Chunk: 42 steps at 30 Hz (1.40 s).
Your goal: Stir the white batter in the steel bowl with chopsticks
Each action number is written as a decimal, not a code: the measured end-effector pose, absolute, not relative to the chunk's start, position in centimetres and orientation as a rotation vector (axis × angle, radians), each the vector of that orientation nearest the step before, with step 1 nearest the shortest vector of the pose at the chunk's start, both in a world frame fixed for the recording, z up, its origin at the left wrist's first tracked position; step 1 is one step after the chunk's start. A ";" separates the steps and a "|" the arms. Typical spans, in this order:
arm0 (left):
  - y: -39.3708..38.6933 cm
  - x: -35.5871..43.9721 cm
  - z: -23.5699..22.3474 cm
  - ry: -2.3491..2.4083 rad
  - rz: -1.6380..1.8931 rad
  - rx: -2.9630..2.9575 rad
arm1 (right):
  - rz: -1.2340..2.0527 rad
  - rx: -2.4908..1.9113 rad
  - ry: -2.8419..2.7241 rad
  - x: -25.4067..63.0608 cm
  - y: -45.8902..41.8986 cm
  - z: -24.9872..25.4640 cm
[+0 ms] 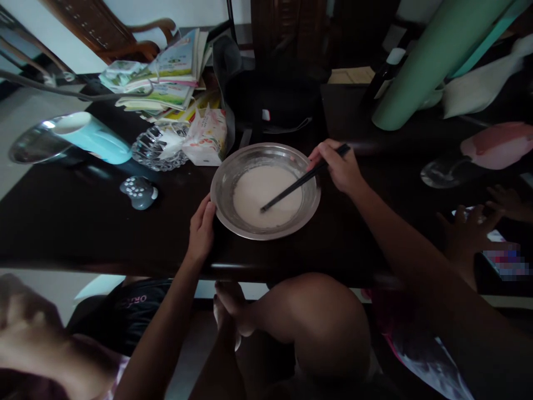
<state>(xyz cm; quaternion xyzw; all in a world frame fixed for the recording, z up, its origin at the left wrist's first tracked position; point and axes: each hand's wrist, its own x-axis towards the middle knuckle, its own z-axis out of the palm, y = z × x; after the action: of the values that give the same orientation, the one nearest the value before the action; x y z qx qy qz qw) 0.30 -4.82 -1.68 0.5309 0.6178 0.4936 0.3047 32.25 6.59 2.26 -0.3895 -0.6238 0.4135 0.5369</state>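
Note:
A wide stainless steel bowl [222,191] stands on the dark table in front of me. It holds a pale, milky batter-like liquid [266,189]. My left hand [202,226] grips the bowl's left rim, thumb up against the edge and the other fingers mostly hidden. In my right hand [338,166], over the bowl's right rim, is a pair of dark chopsticks [291,188], held close together. They slant down to the left, and their tips dip into the liquid near its middle.
Left of the bowl are a tissue pack [207,136], a glass dish [144,158], a light-blue mug [95,139] and a small grey object [140,191]. Books [170,66] and a black bag [270,97] lie behind. At right are a green cylinder [428,72] and another person's hands [468,233].

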 end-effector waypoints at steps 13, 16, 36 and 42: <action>-4.9 0.5 -1.0 1.665 1.274 1.424 | 0.935 -0.967 -1.476 32.0 6.3 2.1; -4.9 0.5 -1.0 1.663 1.262 1.421 | 0.874 -0.977 -1.357 32.2 6.4 2.3; -5.1 0.5 -0.6 1.589 1.268 1.367 | 0.959 -0.952 -1.348 32.0 6.1 2.4; -5.1 0.5 -0.6 1.577 1.277 1.386 | 0.992 -0.933 -1.531 31.6 5.8 2.3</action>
<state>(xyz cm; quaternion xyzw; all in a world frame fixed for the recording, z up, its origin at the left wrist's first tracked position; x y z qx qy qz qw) 0.51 -5.07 -0.63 0.5313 0.6047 0.4894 0.3355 31.56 5.76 2.34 -0.3890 -0.6386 0.4135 0.5195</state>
